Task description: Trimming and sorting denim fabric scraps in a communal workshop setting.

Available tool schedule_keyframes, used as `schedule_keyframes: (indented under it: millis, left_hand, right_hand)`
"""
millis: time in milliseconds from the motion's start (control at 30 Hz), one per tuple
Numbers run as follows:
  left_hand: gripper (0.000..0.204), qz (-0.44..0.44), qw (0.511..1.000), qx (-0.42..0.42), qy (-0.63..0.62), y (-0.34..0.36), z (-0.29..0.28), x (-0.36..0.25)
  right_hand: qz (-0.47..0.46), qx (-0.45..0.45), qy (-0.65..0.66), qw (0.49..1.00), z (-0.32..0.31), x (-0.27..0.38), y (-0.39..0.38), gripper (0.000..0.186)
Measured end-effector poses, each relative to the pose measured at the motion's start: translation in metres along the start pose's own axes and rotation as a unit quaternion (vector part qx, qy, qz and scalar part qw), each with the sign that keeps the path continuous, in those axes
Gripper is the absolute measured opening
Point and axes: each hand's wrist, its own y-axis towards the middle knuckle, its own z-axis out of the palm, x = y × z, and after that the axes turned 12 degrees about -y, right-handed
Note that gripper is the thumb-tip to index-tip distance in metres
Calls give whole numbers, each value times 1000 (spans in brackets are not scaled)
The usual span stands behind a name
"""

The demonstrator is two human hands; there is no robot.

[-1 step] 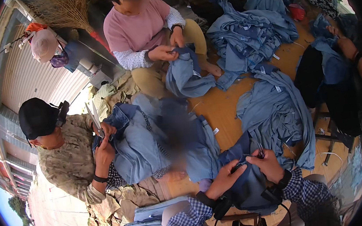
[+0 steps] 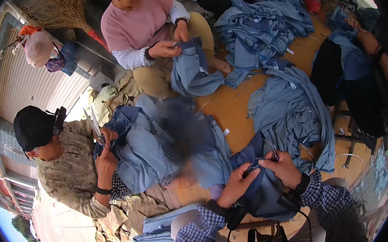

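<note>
A blue denim garment (image 2: pixel 272 195) lies over my lap, its darker edge raised between my hands. My left hand (image 2: pixel 238 182) pinches that edge between thumb and fingers. Close beside it, my right hand (image 2: pixel 282 171) is closed, its thumb at the same edge. Out of its curled fingers stick the thin metal blades of what look like small scissors (image 2: pixel 273 148), pointing up and away from me. The handles are hidden in the palm. Both wrists carry dark bands below checked sleeves.
Heaps of denim garments (image 2: pixel 291 106) cover much of the orange-brown mat (image 2: pixel 223 106). At left a person in a camouflage top holds large scissors (image 2: pixel 94 124) over denim. A person in pink (image 2: pixel 138 20) handles denim across from me. A stool (image 2: pixel 356 132) stands at right.
The whole view has shifted slightly, so things sit a little further up and left. My hands keep their hold on the denim edge, with only a small shift of the fingers.
</note>
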Motion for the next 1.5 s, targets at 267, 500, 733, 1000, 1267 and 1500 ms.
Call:
schedule_keyframes:
  millis: [267,500,733,1000,1267,1500]
  left_hand:
    - [12,27,998,-51,-29,9,-8,-24]
    - [13,-47,994,-66,-68,5,-1,-24]
    - [15,-16,998,-57,1,10,4,-14]
    - [14,-58,992,-97,-62,11,3,-14]
    - [14,-54,988,-110,-94,13,-1,-13]
    - [13,-43,987,-116,-106,14,1,-14]
  right_hand:
    - [-38,115,5,993,-4,14,9,21]
    - [-29,92,-23,995,-5,6,3,21]
    - [-132,36,-12,991,-1,2,12,11]
    - [-7,-52,17,998,-6,9,12,19]
    - [-77,14,-115,990,-11,-3,9,23]
    - [-74,60,-120,988,-9,1,6,22]
